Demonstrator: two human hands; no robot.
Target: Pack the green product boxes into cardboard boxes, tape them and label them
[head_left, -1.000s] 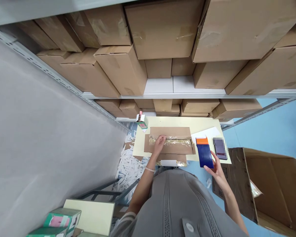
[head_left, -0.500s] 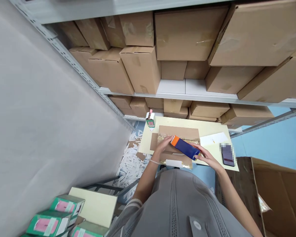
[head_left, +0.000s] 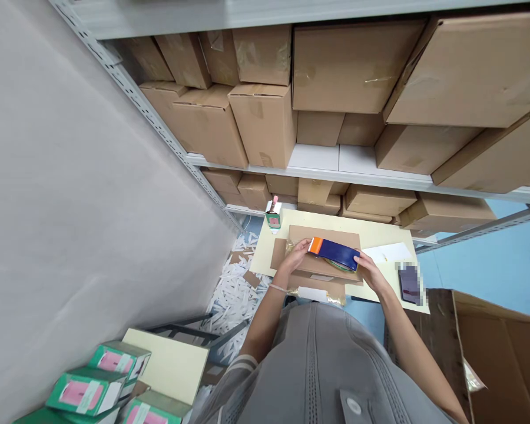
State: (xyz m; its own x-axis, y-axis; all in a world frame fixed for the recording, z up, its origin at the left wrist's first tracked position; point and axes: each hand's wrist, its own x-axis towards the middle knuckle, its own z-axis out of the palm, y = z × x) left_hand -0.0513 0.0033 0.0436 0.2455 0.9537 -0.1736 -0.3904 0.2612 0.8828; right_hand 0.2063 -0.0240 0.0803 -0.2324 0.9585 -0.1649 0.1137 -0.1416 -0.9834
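A slim dark blue carton (head_left: pixel 338 252) with an orange end is held between my two hands, over the table. My left hand (head_left: pixel 297 256) grips its orange end, fingers closed on the edge. At the blue end, my right hand (head_left: pixel 368 270) pinches the carton with thumb and fingers. The carton's lower side bulges apart, and a curved yellow-green edge shows there; what that is I cannot make out. Beneath it lies a brown cardboard box (head_left: pixel 327 232) with shiny tape along it, and a white label (head_left: pixel 312 294) near my body.
On the cream table (head_left: pixel 262 247) stand a small green box (head_left: pixel 274 219) at the left, white paper (head_left: pixel 388 252) and a phone (head_left: pixel 408 284) at the right. Shelves of cartons (head_left: pixel 260 126) rise behind. Paper shreds (head_left: pixel 234 288) cover the floor; a large open box (head_left: pixel 499 347) stands right.
The carton has turned nearer to level, and its lower side now bulges apart. My right hand has shifted up and right along its end. The camera view has shifted slightly.
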